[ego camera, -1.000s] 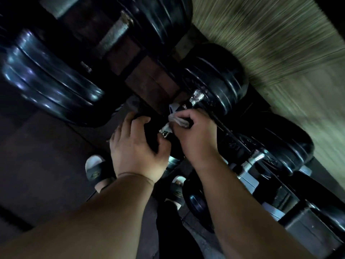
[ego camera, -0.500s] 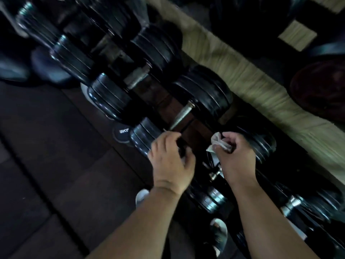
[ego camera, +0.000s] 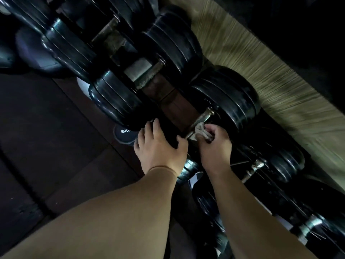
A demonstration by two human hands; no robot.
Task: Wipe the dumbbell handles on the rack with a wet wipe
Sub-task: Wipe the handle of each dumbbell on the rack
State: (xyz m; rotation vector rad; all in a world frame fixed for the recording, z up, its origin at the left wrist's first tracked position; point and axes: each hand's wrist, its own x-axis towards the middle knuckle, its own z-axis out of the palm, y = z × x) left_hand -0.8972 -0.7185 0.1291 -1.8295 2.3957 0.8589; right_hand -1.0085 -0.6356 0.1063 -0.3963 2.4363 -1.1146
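Pinching the wet wipe [ego camera: 202, 131] in a bunch, your right hand [ego camera: 214, 146] has its fingers [ego camera: 211, 128] curled round the cloth and presses it on the near end of the handle [ego camera: 204, 116]. That handle is a rough-looking metal bar between the two black heads of a dumbbell [ego camera: 225, 98] lying on the rack [ego camera: 168, 101]. Your left hand [ego camera: 158, 146] rests on the near head, fingers spread and fairly straight, thumb toward the bar. Treat the wipe as soft, limp and damp: it will likely slip and fold unless you wrap it round the bar and squeeze. The handle is stiff and looks knurled or rusty, so it should drag at the cloth and could tear it. The dumbbell is probably heavy; steady it by the head to stop it rolling, not to lift it.
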